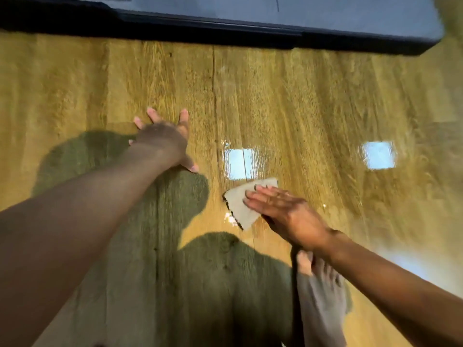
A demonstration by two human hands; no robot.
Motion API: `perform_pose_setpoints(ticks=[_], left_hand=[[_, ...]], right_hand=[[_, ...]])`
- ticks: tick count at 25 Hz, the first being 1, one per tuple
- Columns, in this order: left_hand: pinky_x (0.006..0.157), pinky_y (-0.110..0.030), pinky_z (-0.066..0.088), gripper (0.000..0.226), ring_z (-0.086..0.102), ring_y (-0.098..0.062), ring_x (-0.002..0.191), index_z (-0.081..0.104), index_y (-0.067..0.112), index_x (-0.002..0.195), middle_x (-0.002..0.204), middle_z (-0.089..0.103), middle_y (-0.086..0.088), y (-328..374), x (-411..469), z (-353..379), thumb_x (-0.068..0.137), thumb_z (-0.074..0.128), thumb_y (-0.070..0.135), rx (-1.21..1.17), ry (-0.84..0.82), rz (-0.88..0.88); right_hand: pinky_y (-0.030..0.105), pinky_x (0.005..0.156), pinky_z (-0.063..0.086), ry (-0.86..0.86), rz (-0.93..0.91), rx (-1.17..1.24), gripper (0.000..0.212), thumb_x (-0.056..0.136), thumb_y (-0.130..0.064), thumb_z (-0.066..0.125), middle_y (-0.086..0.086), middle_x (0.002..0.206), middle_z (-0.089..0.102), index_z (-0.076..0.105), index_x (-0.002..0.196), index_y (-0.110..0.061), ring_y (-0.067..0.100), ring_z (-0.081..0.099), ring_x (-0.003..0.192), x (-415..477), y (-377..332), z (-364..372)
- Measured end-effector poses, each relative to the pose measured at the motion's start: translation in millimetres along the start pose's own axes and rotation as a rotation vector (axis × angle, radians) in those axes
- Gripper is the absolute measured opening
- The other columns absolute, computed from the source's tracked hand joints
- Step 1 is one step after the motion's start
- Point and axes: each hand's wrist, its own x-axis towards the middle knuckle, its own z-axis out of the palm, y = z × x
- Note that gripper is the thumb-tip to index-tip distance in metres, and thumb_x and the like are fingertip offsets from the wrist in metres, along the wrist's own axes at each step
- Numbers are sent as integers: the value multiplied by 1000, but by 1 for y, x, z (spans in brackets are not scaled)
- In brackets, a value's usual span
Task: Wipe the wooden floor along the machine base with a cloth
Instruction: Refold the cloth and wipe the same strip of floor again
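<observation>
The cloth (pixel 244 206) lies flat on the wooden floor (pixel 313 96), a little right of the middle of my view. It is a pale folded piece with a dark edge along its left side. My right hand (pixel 283 211) rests on its right part, palm down, fingers straight and close together, pressing it to the boards; nothing curls round it. My left hand (pixel 162 141) is well apart from the cloth, off to its left and farther forward. Its fingers are spread wide and planted on the floor, holding nothing.

The floor is yellow-brown with strong grain running away from me, and a seam (pixel 215 96) between planks runs from the machine base towards the cloth. The boards look glossy here. Two bright patches (pixel 238 164) of reflected light show, one just beyond the cloth and the other well off to the right, and a small glint sits at the cloth's lower left edge. My shadow (pixel 125 196) darkens the floor under my left arm and across the bottom of the view. The machine base (pixel 225 28) crosses the top as a dark band with a grey-blue surface above it, well apart from the cloth and both hands; its left end is cut off.

Under my right wrist a bare foot (pixel 318 271) shows, partly hidden by my arm. Beside it are grey fabric (pixel 320 311) and a dark strap (pixel 297 284) that I cannot identify. The far right of the floor is too blurred to read.
</observation>
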Motion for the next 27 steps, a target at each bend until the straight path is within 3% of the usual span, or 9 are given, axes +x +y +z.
perform_pose_setpoints(ticks=[4,8,12,14,16,20,21,25,27], left_hand=[[107,-62,26,132,-7,-51,139,-22,39,145,151,-25,-23,-5,-8,-2,61,79,57,-8,-2,0],[107,-63,25,131,-7,-52,138,-21,34,147,152,-24,-24,2,-12,-3,64,80,51,-32,-10,-8],[112,-57,21,123,-5,-48,140,-10,18,151,156,-14,-17,23,-10,-3,70,75,52,-38,19,17],[114,-56,15,120,-7,-42,142,-8,22,151,157,-13,-12,38,-10,-6,70,72,57,-62,45,77],[113,-59,13,124,-11,-45,140,-17,29,148,155,-21,-12,53,-8,-9,68,73,57,-50,28,95],[112,-62,13,139,-3,-53,138,-24,18,146,150,-17,-30,72,8,-13,59,80,52,59,-17,87],[112,-61,13,141,0,-54,137,-23,15,146,150,-13,-32,74,9,-13,57,81,51,76,-26,84],[111,-55,16,138,4,-54,137,-17,16,148,151,-7,-29,73,7,-14,57,82,47,69,-25,68],[110,-55,20,134,17,-52,136,-8,16,151,151,4,-32,74,4,-12,57,83,47,100,-8,83]], right_hand=[[28,115,23,15,273,31,63,84,14,53,-2,145,39,45,139,-18,18,34,137,33,-1,-5],[44,109,35,-92,49,99,54,83,7,63,3,139,49,54,132,-12,24,42,132,-40,-12,-13],[42,105,40,-103,8,31,55,79,9,67,3,135,53,58,129,-12,22,45,128,-27,26,-31],[35,110,33,-39,93,41,61,80,15,61,1,139,49,53,133,-15,17,37,132,-11,33,-26],[34,113,28,-18,140,39,67,80,17,58,-2,144,43,48,137,-17,16,33,137,-26,30,-13],[37,107,39,-35,-172,8,55,84,4,57,-2,140,48,52,135,-18,17,43,131,-56,39,-13],[38,106,40,-40,-172,0,55,85,3,56,-3,141,48,51,135,-20,17,44,131,-39,54,-22],[37,114,29,19,184,22,62,89,8,43,-5,150,35,40,142,-25,13,31,139,59,102,-51],[33,116,21,49,205,-11,61,89,8,46,-2,148,37,41,142,-21,17,32,138,53,97,-40]])
